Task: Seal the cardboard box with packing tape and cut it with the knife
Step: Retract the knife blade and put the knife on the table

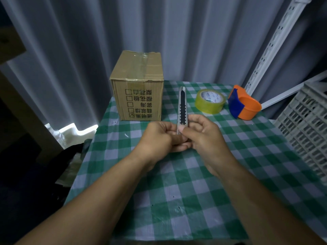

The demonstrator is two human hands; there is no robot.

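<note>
A brown cardboard box (138,82) stands at the table's far left corner, flaps closed, with clear tape across its top and printed characters on its front. Both hands hold a grey utility knife (182,105) upright above the table's middle. My left hand (159,137) grips its lower end from the left. My right hand (203,135) pinches it from the right, thumb on the handle. I cannot see whether a blade is out. A roll of clear yellowish packing tape (210,101) lies flat to the right of the knife.
The table (177,183) wears a green and white checked cloth. An orange and blue tape dispenser (243,106) sits at the far right. A grey plastic crate (307,124) leans at the right edge. Grey curtains hang behind; a white perforated rail rises at the upper right.
</note>
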